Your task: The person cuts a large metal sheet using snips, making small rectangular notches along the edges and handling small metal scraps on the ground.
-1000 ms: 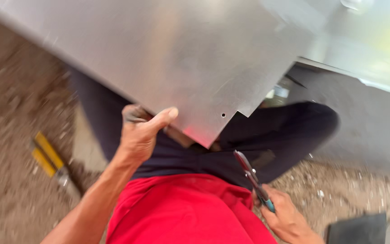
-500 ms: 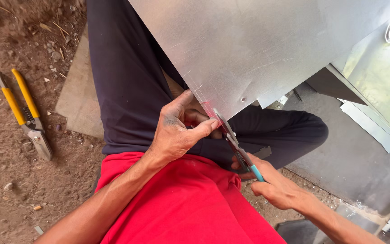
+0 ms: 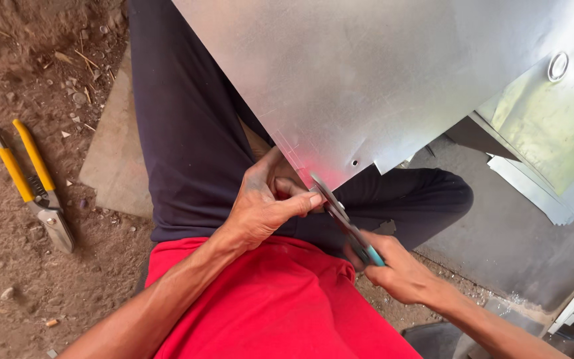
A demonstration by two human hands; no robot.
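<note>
Sheet metal (image 3: 367,86) fills the upper frame over my lap, its lower corner coming down between my hands, with bare dirt ground (image 3: 8,266) free to the left where yellow-handled snips (image 3: 31,183) lie. My left hand (image 3: 267,206) pinches that corner's edge. My right hand (image 3: 400,272) clenches teal-handled snips (image 3: 347,223), blades pointing up-left into the edge.
</note>
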